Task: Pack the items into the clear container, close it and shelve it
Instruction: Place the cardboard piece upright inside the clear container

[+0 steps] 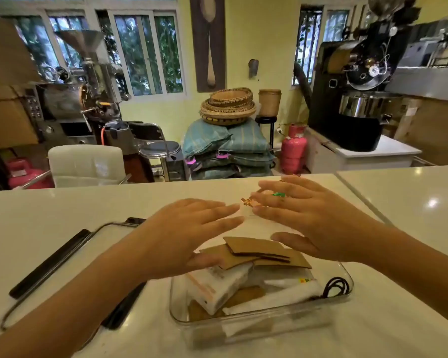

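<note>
A clear rectangular container [329, 304] sits on the white counter in front of me. Inside lie brown cardboard sleeves [259, 248], a white packet [217, 285], a white tube [274, 298] and a black cord [335, 286]. My left hand [184, 231] hovers flat, fingers spread, over the container's far left corner. My right hand [313, 220] hovers over the far right, fingers spread, holding nothing. Beyond the fingertips lie small packets, one orange [247, 202] and one green [279, 194], partly hidden by my right fingers.
The container's clear lid [62, 264] with black clips lies on the counter to the left. Past the counter's far edge stand a white chair [86, 165], stacked sacks with baskets, pink gas cylinders and roasting machines.
</note>
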